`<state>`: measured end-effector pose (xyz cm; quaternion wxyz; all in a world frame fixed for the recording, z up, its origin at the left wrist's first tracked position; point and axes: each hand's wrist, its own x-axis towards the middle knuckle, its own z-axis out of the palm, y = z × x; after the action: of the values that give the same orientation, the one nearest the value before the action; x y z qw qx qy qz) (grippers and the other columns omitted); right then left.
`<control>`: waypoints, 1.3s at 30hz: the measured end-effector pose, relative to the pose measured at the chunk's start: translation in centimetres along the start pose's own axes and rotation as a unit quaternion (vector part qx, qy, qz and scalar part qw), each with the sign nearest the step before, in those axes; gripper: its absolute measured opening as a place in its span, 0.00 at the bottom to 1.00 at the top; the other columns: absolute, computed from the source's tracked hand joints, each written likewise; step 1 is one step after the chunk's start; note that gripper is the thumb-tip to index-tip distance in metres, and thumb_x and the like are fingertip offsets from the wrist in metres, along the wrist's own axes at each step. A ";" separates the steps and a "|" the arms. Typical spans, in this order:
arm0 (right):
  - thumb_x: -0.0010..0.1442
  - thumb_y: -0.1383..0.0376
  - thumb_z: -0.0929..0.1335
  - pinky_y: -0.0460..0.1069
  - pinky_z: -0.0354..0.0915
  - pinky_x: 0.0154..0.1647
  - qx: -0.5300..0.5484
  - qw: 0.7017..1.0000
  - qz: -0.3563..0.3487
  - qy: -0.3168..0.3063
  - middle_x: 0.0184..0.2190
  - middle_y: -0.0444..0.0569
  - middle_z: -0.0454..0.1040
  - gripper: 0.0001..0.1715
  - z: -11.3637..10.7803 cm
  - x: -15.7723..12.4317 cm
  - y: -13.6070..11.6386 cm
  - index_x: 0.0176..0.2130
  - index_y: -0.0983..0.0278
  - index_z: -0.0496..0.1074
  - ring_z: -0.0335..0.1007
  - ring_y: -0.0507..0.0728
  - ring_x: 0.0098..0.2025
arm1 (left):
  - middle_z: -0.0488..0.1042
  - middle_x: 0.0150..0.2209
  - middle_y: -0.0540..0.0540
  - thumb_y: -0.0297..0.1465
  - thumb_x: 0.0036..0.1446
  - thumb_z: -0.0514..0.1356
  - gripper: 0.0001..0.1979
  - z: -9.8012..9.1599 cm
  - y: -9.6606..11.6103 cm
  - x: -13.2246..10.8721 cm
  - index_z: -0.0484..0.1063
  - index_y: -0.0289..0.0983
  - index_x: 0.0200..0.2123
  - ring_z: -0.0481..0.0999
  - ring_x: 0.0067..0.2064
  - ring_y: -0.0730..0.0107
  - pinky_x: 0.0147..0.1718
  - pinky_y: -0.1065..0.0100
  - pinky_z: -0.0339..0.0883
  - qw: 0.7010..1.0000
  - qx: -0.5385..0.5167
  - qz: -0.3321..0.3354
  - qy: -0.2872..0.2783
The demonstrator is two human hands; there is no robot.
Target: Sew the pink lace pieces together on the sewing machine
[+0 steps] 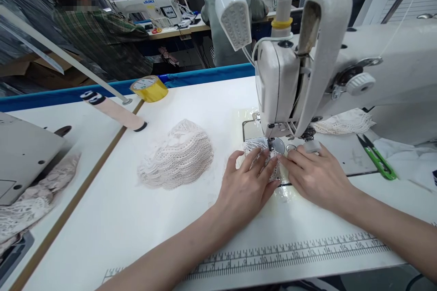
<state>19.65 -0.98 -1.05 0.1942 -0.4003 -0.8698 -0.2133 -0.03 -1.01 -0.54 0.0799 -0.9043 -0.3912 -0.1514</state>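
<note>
Left hand (247, 184) with fingers spread and fingertips resting on a piece of lace (252, 145); right hand (316, 173) with fingers close together at its right side, any pinch hidden from view. The lace lies beneath the head of the sewing machine (278, 82), well in from the near edge of the surface (136, 227), along which a ruler (280, 254) is printed. A lace pile (177, 159) lies to the left, nearer the surface's left-hand seam. Step in hand, as judged: aligning or guiding lace under the machine. The next move calls for even, flat pressure and fingertips clear of the stitching point.
</note>
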 end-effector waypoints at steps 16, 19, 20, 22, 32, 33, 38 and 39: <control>0.59 0.74 0.62 0.54 0.54 0.38 -0.015 1.000 0.010 -0.025 0.28 0.48 0.76 0.14 0.2 0.4 0.1 0.42 0.71 0.75 0.69 0.56 0.33 | 0.70 0.56 0.46 0.39 0.67 0.48 0.20 0.4 -0.3 0.5 0.63 0.41 0.59 0.64 0.59 0.63 0.55 0.52 0.51 1.000 -0.001 -0.016 -0.003; 0.60 0.73 0.62 0.54 0.54 0.38 -0.013 0.999 0.013 -0.029 0.28 0.49 0.76 0.15 0.1 0.5 0.2 0.44 0.72 0.75 0.69 0.57 0.34 | 0.70 0.57 0.45 0.39 0.67 0.48 0.20 0.6 -0.3 0.6 0.63 0.40 0.59 0.65 0.59 0.61 0.55 0.52 0.52 1.000 -0.004 -0.017 0.003; 0.60 0.73 0.62 0.54 0.55 0.39 -0.013 0.999 0.014 -0.029 0.28 0.49 0.76 0.15 0.1 0.5 0.2 0.43 0.72 0.75 0.69 0.57 0.34 | 0.70 0.57 0.44 0.39 0.67 0.48 0.20 0.6 -0.4 0.6 0.63 0.40 0.59 0.65 0.59 0.61 0.55 0.51 0.52 1.000 -0.005 -0.015 0.007; 0.60 0.73 0.62 0.54 0.55 0.40 -0.009 1.000 0.013 -0.016 0.29 0.49 0.77 0.14 0.0 0.4 0.3 0.42 0.70 0.75 0.69 0.57 0.33 | 0.70 0.56 0.43 0.38 0.66 0.50 0.20 0.4 -0.4 0.5 0.63 0.39 0.58 0.65 0.59 0.60 0.56 0.52 0.53 1.000 -0.011 -0.006 0.018; 0.59 0.75 0.62 0.52 0.63 0.40 0.192 0.981 -0.020 0.004 0.41 0.51 0.77 0.15 0.2 0.1 0.4 0.42 0.67 0.74 0.70 0.57 0.45 | 0.70 0.37 0.44 0.27 0.52 0.57 0.08 -3.3 -0.2 0.2 0.67 0.35 0.37 0.69 0.37 0.61 0.30 0.63 0.64 0.993 -0.016 0.019 -0.118; 0.58 0.74 0.62 0.52 0.63 0.40 0.204 0.979 -0.009 -0.004 0.42 0.51 0.76 0.15 0.2 0.1 0.5 0.43 0.67 0.74 0.70 0.57 0.44 | 0.70 0.36 0.44 0.24 0.51 0.56 0.07 -3.1 -0.1 0.3 0.67 0.35 0.36 0.69 0.36 0.61 0.30 0.63 0.63 0.993 0.007 0.028 -0.116; 0.55 0.70 0.65 0.52 0.62 0.36 0.219 0.975 0.025 -0.039 0.44 0.53 0.75 0.16 0.0 0.5 0.5 0.44 0.67 0.73 0.69 0.59 0.43 | 0.70 0.28 0.46 0.16 0.53 0.51 0.11 -2.3 -0.2 1.2 0.67 0.35 0.30 0.70 0.31 0.64 0.28 0.65 0.60 0.994 0.081 0.029 -0.074; 0.56 0.68 0.66 0.52 0.61 0.36 0.219 0.974 0.028 -0.042 0.43 0.53 0.75 0.15 0.0 0.6 0.5 0.44 0.67 0.73 0.69 0.59 0.42 | 0.70 0.27 0.46 0.16 0.54 0.51 0.11 -2.4 -0.2 1.4 0.67 0.35 0.30 0.70 0.31 0.64 0.26 0.66 0.58 0.995 0.073 0.010 -0.068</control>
<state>19.63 -0.31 -0.68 0.2463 -0.3809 -0.8912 0.0055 0.25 -0.51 2.17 0.1204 -0.9081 -0.3966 -0.0593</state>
